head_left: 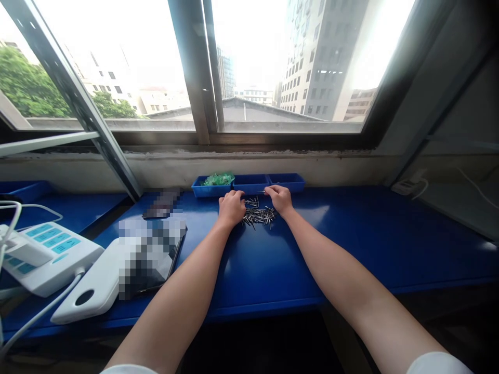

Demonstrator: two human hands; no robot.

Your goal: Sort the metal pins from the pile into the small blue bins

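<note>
A heap of small metal pins [258,213] lies on the blue table [343,244], just in front of a row of blue trays. My left hand [231,206] rests at the heap's left edge, fingers curled down onto the pins. My right hand [279,198] is at the heap's right edge and pinches a thin metal pin that points left, near the middle blue tray [250,183]. The left tray [212,185] holds green pieces; the right tray [287,181] sits behind my right hand.
A white power strip [47,254] with cables and a white board-like object [95,291] lie at the left. A dark item [161,208] lies left of the trays. The window sill [249,156] runs behind the trays. A white plug [407,185] sits at right.
</note>
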